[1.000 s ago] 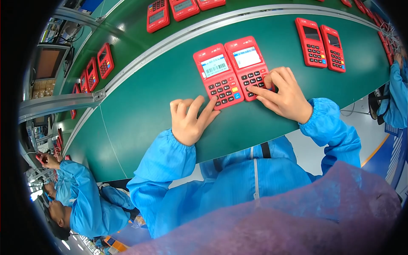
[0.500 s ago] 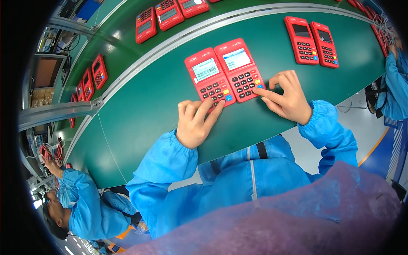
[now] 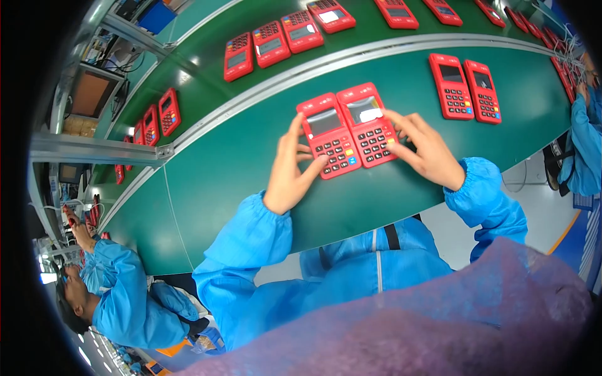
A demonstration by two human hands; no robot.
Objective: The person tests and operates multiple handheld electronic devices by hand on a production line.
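Two red card payment terminals lie side by side on the green bench (image 3: 238, 175), keypads toward me. On the left terminal (image 3: 342, 141) the screen looks grey and dim; the right terminal (image 3: 374, 128) shows a screen with a bright glare patch. My left hand (image 3: 291, 164) grips the left terminal, fingers along its left edge and thumb at the lower left of its keypad. Along the right terminal's outer edge lie the fingers of my right hand (image 3: 426, 150), with the thumb by its yellow key. Both hands hold the terminals by their outer sides.
Two more red terminals (image 3: 451, 88) lie at the right of the bench. Beyond a metal rail (image 3: 282, 81), several terminals (image 3: 269, 44) sit in a row on a green surface. A metal frame bar (image 3: 94, 150) stands at left. Co-workers in blue (image 3: 135, 301) sit at both sides.
Both hands have moved from the lower keys to the terminals' outer sides and hold them. The screens, lit with a barcode and text before, now look dim or glaring. The view has shifted.
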